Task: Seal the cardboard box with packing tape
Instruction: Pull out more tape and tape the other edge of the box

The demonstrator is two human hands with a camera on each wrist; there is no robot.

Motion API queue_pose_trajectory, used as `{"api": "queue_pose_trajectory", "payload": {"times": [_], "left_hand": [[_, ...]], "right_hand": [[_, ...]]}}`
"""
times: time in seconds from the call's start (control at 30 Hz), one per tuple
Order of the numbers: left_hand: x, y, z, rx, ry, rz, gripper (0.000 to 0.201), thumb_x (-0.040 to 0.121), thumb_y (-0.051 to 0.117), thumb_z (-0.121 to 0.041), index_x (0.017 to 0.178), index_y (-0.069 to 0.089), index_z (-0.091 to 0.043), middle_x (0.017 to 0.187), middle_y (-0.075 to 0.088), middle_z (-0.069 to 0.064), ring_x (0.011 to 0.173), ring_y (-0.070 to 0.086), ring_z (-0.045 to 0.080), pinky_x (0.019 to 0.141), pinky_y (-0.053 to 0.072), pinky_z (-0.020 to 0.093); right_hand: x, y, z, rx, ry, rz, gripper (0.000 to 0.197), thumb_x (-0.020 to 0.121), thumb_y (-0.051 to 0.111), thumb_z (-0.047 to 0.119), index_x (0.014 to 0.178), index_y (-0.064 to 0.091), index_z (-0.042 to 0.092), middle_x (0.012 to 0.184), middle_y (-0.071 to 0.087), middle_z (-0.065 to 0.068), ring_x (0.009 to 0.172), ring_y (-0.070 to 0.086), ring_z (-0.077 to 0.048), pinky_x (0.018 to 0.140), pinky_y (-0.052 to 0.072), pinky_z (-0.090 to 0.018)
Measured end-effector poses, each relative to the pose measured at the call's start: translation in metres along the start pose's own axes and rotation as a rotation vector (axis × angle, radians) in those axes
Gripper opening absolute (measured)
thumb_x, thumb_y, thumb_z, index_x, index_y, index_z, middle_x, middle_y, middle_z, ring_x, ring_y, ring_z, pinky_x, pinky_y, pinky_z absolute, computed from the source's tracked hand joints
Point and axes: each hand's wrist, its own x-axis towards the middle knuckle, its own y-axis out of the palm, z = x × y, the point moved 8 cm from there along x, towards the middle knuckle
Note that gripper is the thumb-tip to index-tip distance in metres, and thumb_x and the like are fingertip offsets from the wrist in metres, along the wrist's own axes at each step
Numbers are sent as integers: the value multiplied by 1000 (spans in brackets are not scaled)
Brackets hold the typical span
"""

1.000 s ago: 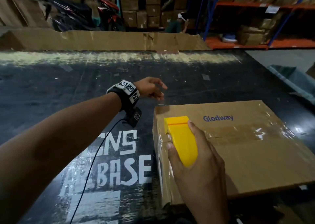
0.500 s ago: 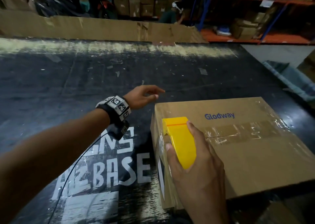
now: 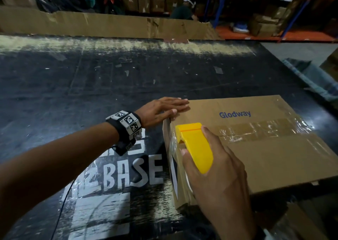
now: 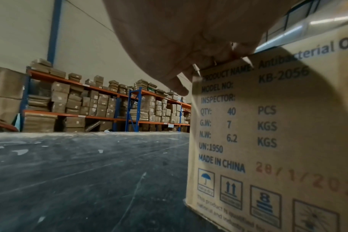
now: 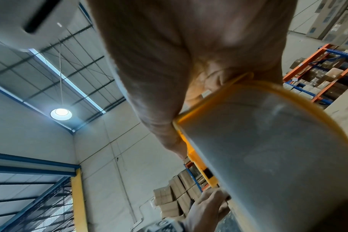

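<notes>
Your right hand (image 3: 215, 174) grips the yellow tape dispenser (image 3: 196, 144), fingers wrapped round it, its front end sitting at the box's top left edge where the taped centre seam (image 3: 256, 130) begins. The cardboard box (image 3: 265, 157), printed "Glodway", sits on the dark surface (image 3: 91, 86) at near right, beside white "BASE" lettering (image 3: 131, 172). Your left hand (image 3: 161, 111) lies flat, fingers straight, on the box's far left top corner, holding nothing. Clear tape already runs along the seam. In the right wrist view the tape roll (image 5: 268, 149) fills the dispenser. Shelving (image 4: 101, 103) stacked with cartons stands behind.
</notes>
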Motion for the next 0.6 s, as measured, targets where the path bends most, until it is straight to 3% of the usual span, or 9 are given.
{"api": "queue_pose_trajectory", "payload": {"times": [0.1,0.2,0.27,0.37,0.43,0.5,0.6], "left_hand": [[-1,2,2,4,-10,2,42,109,39,-28,151,48,-29,163,38,-12,152,30,8,125,27,37],[-1,2,0,0,-22,5,43,108,40,-32,150,48,-31,163,38,-13,152,30,7,125,27,41],[-1,2,-3,-2,-35,23,44,108,37,-36,151,46,-31,165,34,-11,156,22,10,126,22,46],[-9,5,-19,112,-39,84,50,108,25,-40,157,33,-35,170,17,-7,160,-4,19,127,2,58],[-21,16,-46,185,17,139,49,109,23,-37,158,26,-39,171,9,-7,159,-12,20,125,-7,59],[-38,31,-80,188,86,175,50,110,26,-31,159,26,-36,172,9,-6,159,-11,20,126,-8,58],[-57,47,-111,165,137,181,51,109,27,-27,160,27,-29,172,14,-5,160,-2,18,127,-1,57]], "right_hand": [[-43,-10,-12,-37,-10,-32,74,75,68,63,143,43,48,116,64,10,93,59,-9,76,46,-21],[-72,-19,-19,-76,-8,-144,74,69,64,62,138,56,35,116,70,4,94,70,-18,75,53,-24],[-76,-20,-20,-57,-26,-200,72,72,61,61,138,56,33,121,69,2,100,69,-20,77,53,-22],[-74,-21,-18,-32,-40,-219,72,74,68,55,140,54,31,121,68,0,101,69,-22,77,51,-22],[-75,-22,-19,-14,-33,-216,72,73,70,52,141,54,31,119,68,0,99,69,-22,76,51,-19],[-75,-22,-21,4,-30,-225,72,73,70,50,140,54,31,119,67,0,101,67,-20,79,43,-13],[-72,-20,-23,-26,-3,-188,71,76,68,54,142,51,32,119,67,1,97,65,-17,75,41,-14]]}}
